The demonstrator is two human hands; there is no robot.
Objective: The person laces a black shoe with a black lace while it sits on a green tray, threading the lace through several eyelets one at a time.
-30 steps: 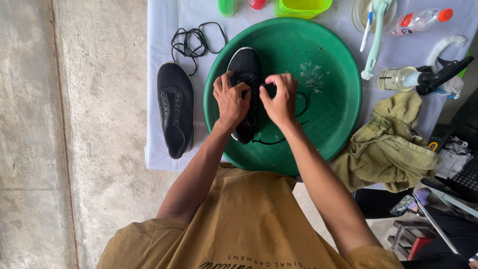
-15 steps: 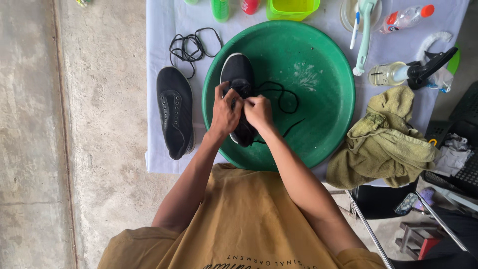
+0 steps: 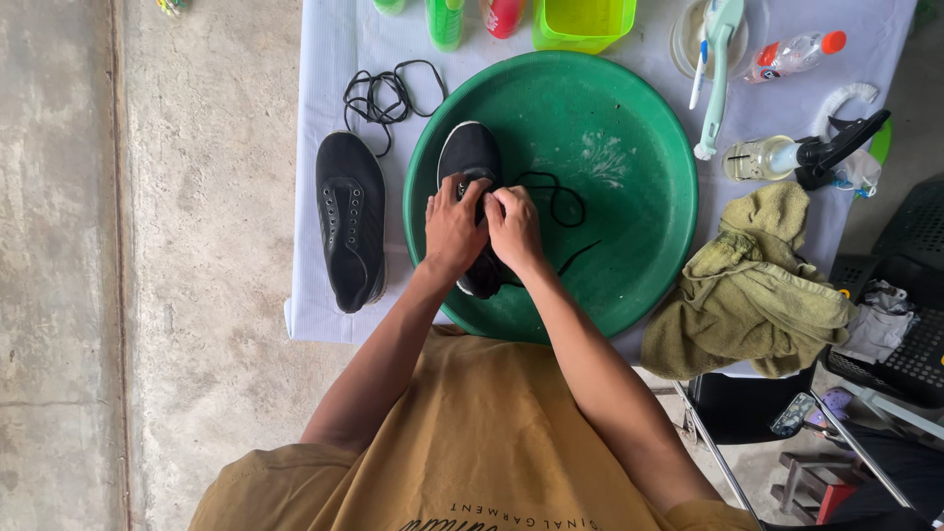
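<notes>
Black canvas lace-up shoe (image 3: 474,172) lying in the left part of the wide green plastic basin (image 3: 629,246) on the white-covered counter (image 3: 324,88), toe pointing far. Left hand (image 3: 452,228) and right hand (image 3: 514,229) both closed on the shoe's eyelet area, fingertips pinching at the thin black lace (image 3: 553,197) that loops out to the right across the basin floor. Best handled, judging by the grip, by steadying the shoe with one hand and drawing the lace evenly, one eyelet at a time. Basin otherwise holding only a small patch of white suds (image 3: 602,157). Second black shoe (image 3: 350,218) just left of the basin, a loose black lace (image 3: 388,88) beyond it. Small lime-green tub (image 3: 584,22) at the far edge, contents not visible. Crumpled olive cloth (image 3: 752,290) to the right.
</notes>
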